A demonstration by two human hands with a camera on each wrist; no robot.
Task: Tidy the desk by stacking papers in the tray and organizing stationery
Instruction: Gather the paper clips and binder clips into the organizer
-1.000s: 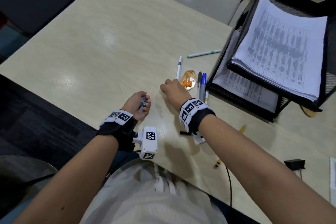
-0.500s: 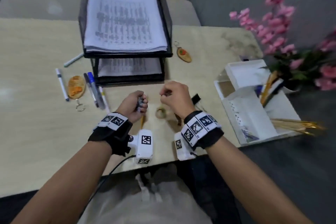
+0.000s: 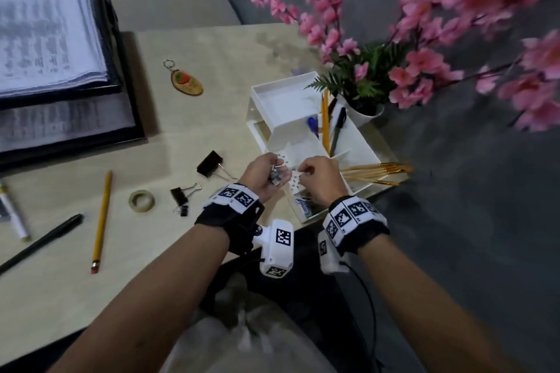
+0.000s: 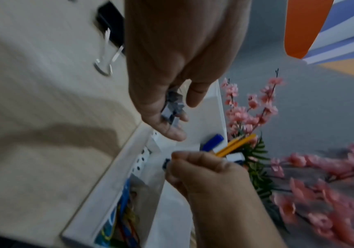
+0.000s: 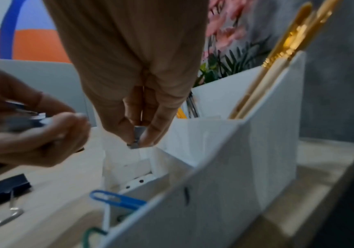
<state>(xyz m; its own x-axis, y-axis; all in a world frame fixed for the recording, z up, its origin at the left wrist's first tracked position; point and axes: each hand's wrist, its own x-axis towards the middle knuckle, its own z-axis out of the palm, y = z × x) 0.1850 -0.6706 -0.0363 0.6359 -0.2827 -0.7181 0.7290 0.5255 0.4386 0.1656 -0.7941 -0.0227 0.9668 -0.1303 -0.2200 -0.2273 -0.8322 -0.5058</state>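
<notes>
My left hand (image 3: 266, 172) hovers over the near end of the white desk organizer (image 3: 281, 100), fingers curled round several small grey metal clips (image 3: 276, 176). The left wrist view shows those clips (image 4: 172, 109) lying in the cupped left hand (image 4: 178, 107). My right hand (image 3: 303, 174) is just to its right and pinches one small grey clip (image 5: 136, 137) between thumb and fingertips, above an organizer compartment (image 5: 133, 167). The black paper tray (image 3: 121, 85) at far left holds a stack of printed papers (image 3: 45, 33).
On the desk lie two black binder clips (image 3: 209, 163) (image 3: 178, 195), a tape roll (image 3: 141, 201), a yellow pencil (image 3: 102, 221), a black pen (image 3: 42, 242), a white marker (image 3: 15, 215) and a keychain (image 3: 186, 82). Gold brushes (image 3: 375, 172) and a flower pot (image 3: 368, 112) are by the organizer.
The view swung right. Both hands moved from the desk in front of the paper tray to over the white organizer. The left hand still grips the clips; the right now pinches one.
</notes>
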